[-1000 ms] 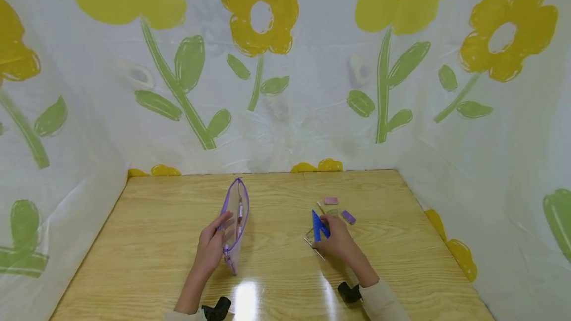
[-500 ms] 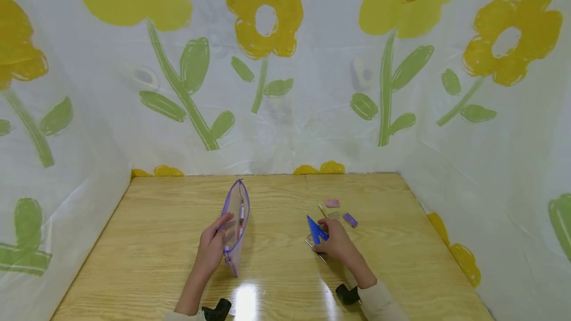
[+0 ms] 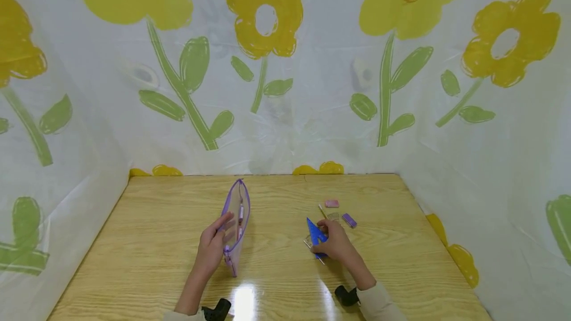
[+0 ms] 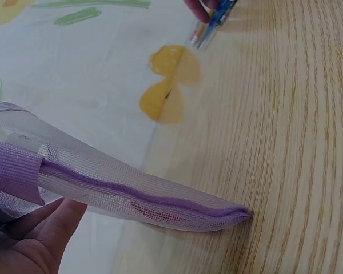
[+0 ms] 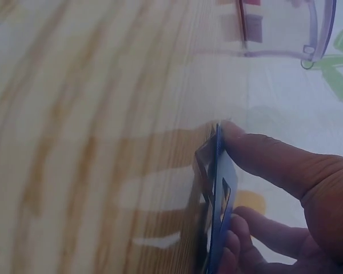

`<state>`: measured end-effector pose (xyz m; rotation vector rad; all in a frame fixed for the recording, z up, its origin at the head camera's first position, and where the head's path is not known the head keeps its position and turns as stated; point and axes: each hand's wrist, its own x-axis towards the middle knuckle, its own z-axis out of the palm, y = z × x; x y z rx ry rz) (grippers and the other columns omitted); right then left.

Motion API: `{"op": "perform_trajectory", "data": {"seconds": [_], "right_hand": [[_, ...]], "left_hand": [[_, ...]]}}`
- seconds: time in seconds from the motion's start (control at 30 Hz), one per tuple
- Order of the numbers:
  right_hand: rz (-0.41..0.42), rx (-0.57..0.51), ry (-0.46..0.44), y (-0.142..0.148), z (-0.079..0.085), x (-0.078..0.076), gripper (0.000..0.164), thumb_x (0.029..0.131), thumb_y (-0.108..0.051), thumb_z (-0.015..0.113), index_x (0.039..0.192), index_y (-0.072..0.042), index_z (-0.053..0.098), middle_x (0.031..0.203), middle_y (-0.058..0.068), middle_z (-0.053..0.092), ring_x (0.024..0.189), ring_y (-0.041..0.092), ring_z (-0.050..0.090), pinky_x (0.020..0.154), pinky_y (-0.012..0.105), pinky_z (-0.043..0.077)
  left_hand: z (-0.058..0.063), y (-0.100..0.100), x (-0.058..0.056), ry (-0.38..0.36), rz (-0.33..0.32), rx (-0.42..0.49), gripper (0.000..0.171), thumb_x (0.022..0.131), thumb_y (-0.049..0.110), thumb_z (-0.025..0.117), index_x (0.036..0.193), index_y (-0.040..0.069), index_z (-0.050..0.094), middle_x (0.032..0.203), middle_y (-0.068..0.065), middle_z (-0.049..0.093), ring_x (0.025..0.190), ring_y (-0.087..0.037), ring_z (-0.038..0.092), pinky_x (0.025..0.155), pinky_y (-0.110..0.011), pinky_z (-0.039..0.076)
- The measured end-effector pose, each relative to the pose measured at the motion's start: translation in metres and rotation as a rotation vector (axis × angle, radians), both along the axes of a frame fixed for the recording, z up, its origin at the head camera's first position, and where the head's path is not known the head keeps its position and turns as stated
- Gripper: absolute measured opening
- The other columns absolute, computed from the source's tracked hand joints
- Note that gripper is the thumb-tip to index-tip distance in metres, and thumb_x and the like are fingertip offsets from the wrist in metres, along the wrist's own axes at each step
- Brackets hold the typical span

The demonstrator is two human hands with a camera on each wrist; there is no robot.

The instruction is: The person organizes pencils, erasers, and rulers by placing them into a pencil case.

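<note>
My left hand (image 3: 211, 245) holds a mesh pencil case (image 3: 236, 261) with purple trim, standing on edge with its mouth open. Small things (image 3: 241, 213) show inside it. In the left wrist view, the fingers of the left hand (image 4: 43, 240) lie against the mesh under the purple edging. A blue set square (image 3: 314, 236) is pinched between thumb and fingers of my right hand (image 3: 334, 242), tilted low at the tabletop. The right wrist view has the set square (image 5: 218, 188) edge-on, the thumb at its upper end. Clear and thin pieces beneath are partly hidden.
Beyond the right hand lie a pink eraser (image 3: 332, 203), a purple eraser (image 3: 349, 220) and a yellow pencil (image 3: 322, 210), whose lower end is hidden. The wooden table (image 3: 169, 241) meets a flowered cloth (image 3: 312, 128) at the back and sides.
The blue set square has turned and come slightly nearer to me in the right hand, over the pieces below. The left hand and the pencil case stay nearly still.
</note>
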<state>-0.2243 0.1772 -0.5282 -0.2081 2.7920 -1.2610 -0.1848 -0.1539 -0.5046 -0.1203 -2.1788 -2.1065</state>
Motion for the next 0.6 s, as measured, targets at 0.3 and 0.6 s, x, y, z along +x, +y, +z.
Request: {"op": "perform_trajectory", "data": {"seconds": [0.3, 0.6], "right_hand": [[0.041, 0.019, 0.004, 0.0031, 0.0019, 0.0005, 0.055, 0.068, -0.01, 0.093, 0.115, 0.005, 0.067, 0.096, 0.009, 0.066, 0.084, 0.019, 0.059, 0.07, 0.031, 0.056], [0.027, 0.045, -0.015, 0.0032, 0.0024, -0.0003, 0.045, 0.071, -0.01, 0.092, 0.109, 0.001, 0.069, 0.095, 0.007, 0.066, 0.085, 0.017, 0.06, 0.073, 0.034, 0.057]], "left_hand": [[0.0023, 0.0022, 0.0014, -0.011, -0.014, 0.01, 0.051, 0.099, -0.011, 0.021, 0.147, -0.018, 0.036, 0.151, -0.035, 0.041, 0.137, -0.05, 0.044, 0.11, -0.041, 0.05], [-0.0014, 0.0002, -0.0021, -0.024, -0.018, 0.017, 0.051, 0.1, -0.01, 0.02, 0.148, -0.017, 0.035, 0.153, -0.033, 0.039, 0.138, -0.048, 0.044, 0.11, -0.037, 0.05]]}}
